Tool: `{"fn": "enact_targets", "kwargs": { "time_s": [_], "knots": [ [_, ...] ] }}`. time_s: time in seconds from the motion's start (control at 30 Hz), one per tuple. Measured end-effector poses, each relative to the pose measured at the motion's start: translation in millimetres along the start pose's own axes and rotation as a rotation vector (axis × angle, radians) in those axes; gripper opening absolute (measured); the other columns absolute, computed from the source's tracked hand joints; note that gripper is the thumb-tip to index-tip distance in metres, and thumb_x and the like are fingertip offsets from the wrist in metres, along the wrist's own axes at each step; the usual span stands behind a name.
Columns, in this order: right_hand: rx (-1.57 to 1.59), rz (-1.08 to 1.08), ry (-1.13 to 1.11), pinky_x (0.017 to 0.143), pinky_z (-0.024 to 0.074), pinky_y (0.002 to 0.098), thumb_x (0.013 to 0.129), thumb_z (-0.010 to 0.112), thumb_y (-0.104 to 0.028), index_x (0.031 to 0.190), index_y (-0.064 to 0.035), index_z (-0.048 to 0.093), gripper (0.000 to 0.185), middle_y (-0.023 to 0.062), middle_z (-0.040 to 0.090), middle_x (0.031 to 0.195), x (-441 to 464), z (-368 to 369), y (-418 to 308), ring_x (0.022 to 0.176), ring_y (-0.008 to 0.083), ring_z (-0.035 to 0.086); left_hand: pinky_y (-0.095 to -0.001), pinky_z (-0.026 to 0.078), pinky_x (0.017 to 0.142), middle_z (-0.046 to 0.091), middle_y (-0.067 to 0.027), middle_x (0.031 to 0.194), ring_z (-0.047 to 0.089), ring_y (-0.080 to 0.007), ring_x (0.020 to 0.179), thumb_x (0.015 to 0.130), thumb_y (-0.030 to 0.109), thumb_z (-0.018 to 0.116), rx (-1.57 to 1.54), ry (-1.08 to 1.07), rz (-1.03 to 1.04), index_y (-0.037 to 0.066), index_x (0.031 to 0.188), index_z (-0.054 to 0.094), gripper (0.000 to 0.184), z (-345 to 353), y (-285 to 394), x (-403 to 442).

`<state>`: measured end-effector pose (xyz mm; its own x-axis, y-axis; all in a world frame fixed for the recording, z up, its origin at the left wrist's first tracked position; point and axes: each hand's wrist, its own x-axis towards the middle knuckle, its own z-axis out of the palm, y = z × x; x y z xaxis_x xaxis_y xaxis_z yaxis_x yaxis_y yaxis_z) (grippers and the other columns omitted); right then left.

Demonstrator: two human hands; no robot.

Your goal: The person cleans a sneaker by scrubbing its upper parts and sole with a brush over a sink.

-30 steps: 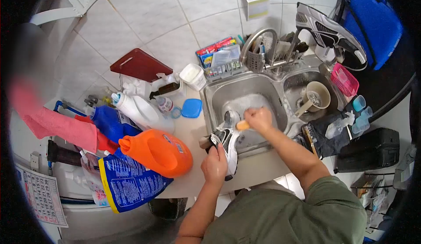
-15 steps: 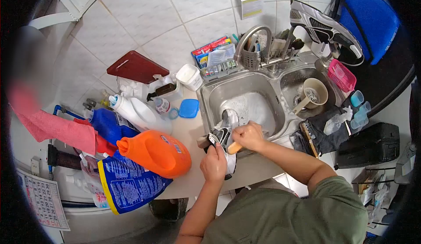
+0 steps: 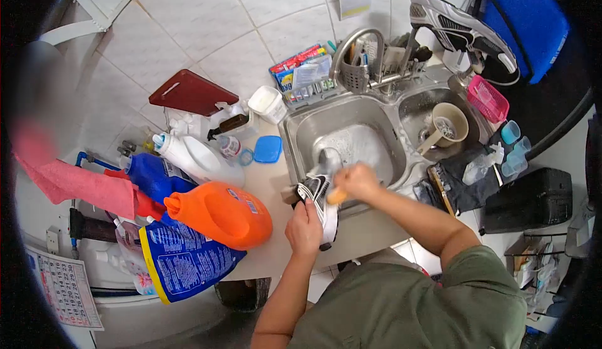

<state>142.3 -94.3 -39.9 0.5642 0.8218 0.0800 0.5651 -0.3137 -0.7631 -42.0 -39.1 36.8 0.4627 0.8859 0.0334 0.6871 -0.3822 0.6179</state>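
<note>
Evidently scrubbing: at the sink (image 3: 307, 137), left hand (image 3: 303, 228) grips shoe (image 3: 327, 214), right hand (image 3: 357, 182) holds brush (image 3: 337, 196); next stroke likely needs steady bracing.

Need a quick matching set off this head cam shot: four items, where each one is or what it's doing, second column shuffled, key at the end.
1. Left hand
2. Right hand
3. Beige dipper
4. Blue lid

A. In the right-hand basin
B. Closed around an orange-tan object
C. On the countertop, left of the sink
D. Holding a shoe

Pairs: 1-D, 2-B, 3-A, 4-C
</note>
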Motion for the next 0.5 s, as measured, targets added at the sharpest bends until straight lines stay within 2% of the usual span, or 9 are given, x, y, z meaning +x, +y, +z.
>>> {"fn": "enact_targets", "kwargs": {
  "time_s": [0.07,0.1,0.17,0.3,0.33,0.37,0.4,0.5],
  "knots": [
    [-0.08,0.09,0.112,0.064,0.0557,0.0456,0.084,0.056,-0.039,0.068,-0.0114,0.073,0.036,0.0148,0.066,0.064,16,-4,4,0.061,0.0352,0.067,-0.0583,0.042,0.067,0.062,-0.0253,0.072,0.06,-0.0482,0.072,0.101,0.037,0.044,-0.037,0.002,0.014,0.003,0.079,0.055,0.042,2,5,3],
    [-0.108,-0.117,0.137,0.061,0.0557,0.0467,0.085,0.055,-0.036,0.064,-0.0096,0.072,0.038,0.014,0.065,0.06,-3,1,-9,0.058,0.0351,0.066,-0.0584,0.042,0.066,0.062,-0.0255,0.073,0.06,-0.0485,0.072,0.101,0.035,0.044,-0.003,0.063,0.062,0.002,0.079,0.055,0.041,1,6,4],
    [-0.145,-0.136,0.102,0.062,0.0563,0.0458,0.081,0.058,-0.033,0.066,-0.0142,0.074,0.03,0.0122,0.065,0.06,4,0,-8,0.057,0.0341,0.066,-0.0585,0.042,0.067,0.062,-0.0258,0.073,0.06,-0.0489,0.073,0.101,0.035,0.044,-0.017,0.067,0.017,0.002,0.079,0.055,0.041,-1,4,5],
    [-0.073,-0.046,0.103,0.065,0.0568,0.0447,0.08,0.059,-0.032,0.068,-0.0184,0.074,0.024,0.0114,0.066,0.061,-12,-3,-24,0.058,0.0335,0.067,-0.055,0.043,0.067,0.062,-0.0278,0.078,0.06,-0.0488,0.077,0.101,0.035,0.046,-0.059,0.086,-0.044,0.0,0.084,0.059,0.041,1,7,6],
    [-0.159,-0.068,0.072,0.066,0.0568,0.0448,0.08,0.058,-0.033,0.068,-0.0184,0.074,0.025,0.0121,0.066,0.061,-6,-4,-21,0.06,0.0342,0.067,-0.0532,0.044,0.067,0.062,-0.0283,0.08,0.06,-0.0485,0.078,0.1,0.034,0.047,-0.076,0.094,-0.065,-0.001,0.085,0.061,0.04,1,6,2],
    [-0.242,-0.082,0.033,0.066,0.0569,0.0449,0.081,0.057,-0.034,0.068,-0.0183,0.074,0.026,0.0128,0.066,0.062,-1,-2,-14,0.061,0.0349,0.067,-0.0522,0.045,0.07,0.063,-0.0282,0.083,0.06,-0.0478,0.081,0.101,0.035,0.047,-0.082,0.014,-0.082,0.0,0.088,0.061,0.04,-3,0,2],
    [-0.318,-0.089,-0.004,0.066,0.0569,0.045,0.082,0.057,-0.035,0.068,-0.0183,0.074,0.027,0.0134,0.066,0.063,-5,1,-13,0.062,0.0356,0.068,-0.0539,0.044,0.07,0.063,-0.0279,0.081,0.06,-0.0484,0.08,0.101,0.035,0.046,-0.084,0.004,-0.067,0.0,0.086,0.06,0.04,-4,-1,-3],
    [-0.208,-0.008,0.09,0.066,0.0566,0.0445,0.082,0.057,-0.037,0.07,-0.018,0.074,0.028,0.014,0.066,0.064,-4,-9,-25,0.062,0.035,0.068,-0.0563,0.044,0.07,0.063,-0.0272,0.079,0.06,-0.0494,0.079,0.1,0.036,0.046,-0.096,0.041,-0.001,0.001,0.084,0.058,0.041,-1,9,3]
  ]
}}
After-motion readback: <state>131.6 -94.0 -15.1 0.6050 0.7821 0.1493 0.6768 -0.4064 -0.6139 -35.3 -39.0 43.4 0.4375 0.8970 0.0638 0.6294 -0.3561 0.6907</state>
